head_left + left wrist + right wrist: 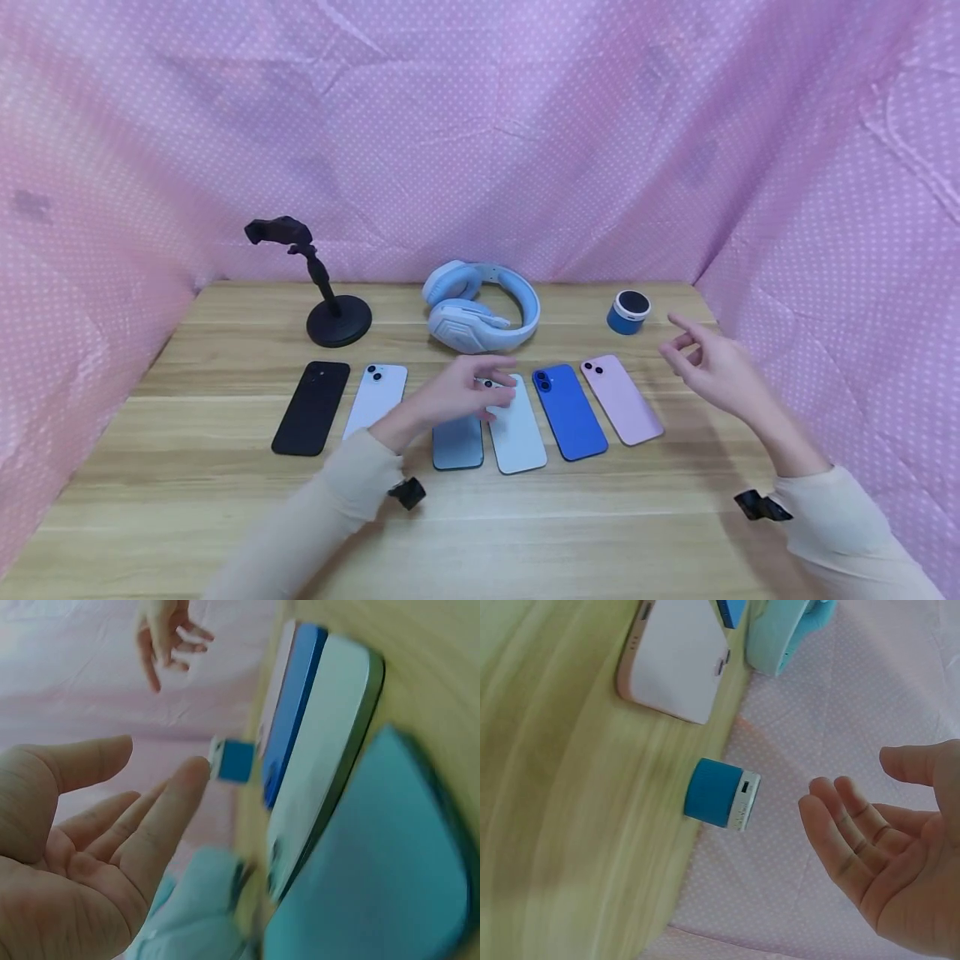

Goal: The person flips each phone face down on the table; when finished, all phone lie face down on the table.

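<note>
A black phone stand (339, 323) rises behind a black smartphone (311, 410) and white smartphone (377, 393). The left hand (463, 388), fingers loosely parted, nothing held, hovers over a grey-blue smartphone (457, 448) and mint smartphone (519, 437), before an over-ear headset (468, 325). Then come a blue smartphone (572, 417), pink smartphone (624, 404), blue mini speaker (627, 318) and the raised right hand (712, 371), empty, fingers relaxed.

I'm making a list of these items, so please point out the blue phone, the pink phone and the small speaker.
Blue phone (570, 412): head view, middle of its back.
Pink phone (622, 401): head view, middle of its back.
Small speaker (718, 793): right wrist view, on its blue side.
</note>
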A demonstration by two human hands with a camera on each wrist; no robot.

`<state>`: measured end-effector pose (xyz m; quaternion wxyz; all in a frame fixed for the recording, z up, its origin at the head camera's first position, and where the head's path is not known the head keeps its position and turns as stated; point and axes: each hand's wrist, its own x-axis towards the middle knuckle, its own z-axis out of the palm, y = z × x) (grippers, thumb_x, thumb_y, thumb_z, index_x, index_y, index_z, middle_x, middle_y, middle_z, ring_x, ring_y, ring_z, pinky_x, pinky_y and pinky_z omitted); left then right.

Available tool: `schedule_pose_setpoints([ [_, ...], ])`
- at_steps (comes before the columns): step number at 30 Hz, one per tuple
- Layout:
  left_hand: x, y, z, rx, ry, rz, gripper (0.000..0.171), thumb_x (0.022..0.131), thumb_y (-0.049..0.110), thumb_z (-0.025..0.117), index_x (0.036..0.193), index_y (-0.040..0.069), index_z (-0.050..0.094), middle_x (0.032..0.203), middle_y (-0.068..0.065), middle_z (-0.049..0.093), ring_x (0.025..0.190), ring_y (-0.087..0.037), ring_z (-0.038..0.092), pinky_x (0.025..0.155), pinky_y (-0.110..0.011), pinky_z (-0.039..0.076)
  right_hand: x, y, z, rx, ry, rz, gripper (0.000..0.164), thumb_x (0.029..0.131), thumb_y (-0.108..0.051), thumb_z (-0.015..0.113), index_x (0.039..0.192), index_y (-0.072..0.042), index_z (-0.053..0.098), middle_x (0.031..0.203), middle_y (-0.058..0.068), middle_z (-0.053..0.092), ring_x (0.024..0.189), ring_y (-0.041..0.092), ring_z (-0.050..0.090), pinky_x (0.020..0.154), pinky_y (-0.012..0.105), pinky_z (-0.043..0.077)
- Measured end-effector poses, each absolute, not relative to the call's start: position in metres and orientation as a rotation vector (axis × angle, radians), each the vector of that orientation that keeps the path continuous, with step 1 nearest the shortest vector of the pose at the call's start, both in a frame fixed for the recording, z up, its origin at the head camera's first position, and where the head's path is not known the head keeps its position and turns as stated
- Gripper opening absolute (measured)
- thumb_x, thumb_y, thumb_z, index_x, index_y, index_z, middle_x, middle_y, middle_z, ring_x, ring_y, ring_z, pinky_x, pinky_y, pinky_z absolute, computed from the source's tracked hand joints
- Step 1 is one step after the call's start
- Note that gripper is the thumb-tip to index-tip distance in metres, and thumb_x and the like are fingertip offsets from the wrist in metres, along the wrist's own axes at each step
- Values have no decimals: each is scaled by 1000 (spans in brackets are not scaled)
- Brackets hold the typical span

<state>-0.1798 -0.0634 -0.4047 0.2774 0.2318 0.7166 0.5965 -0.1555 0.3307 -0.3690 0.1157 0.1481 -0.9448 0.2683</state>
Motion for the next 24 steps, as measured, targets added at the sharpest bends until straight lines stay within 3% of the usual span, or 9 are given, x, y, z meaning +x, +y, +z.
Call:
schedule_pose_setpoints([
  [15,-188,36,-435,205,1698,1716,37,98,10,69,133,2,63,112,-15,72,88,-24,74,75,-38,63,-166,337,-404,392,-3024,955,44,101,-16,62,134,13,55,102,20,69,61,22,65,49,26,49],
  [24,-193,69,-452,91,1553,1807,37,99,9,65,135,0,61,112,-14,73,94,-27,74,77,-37,63,-173,336,-422,349,-3111,1148,47,98,-13,66,133,16,54,97,14,69,63,21,64,51,26,52],
])
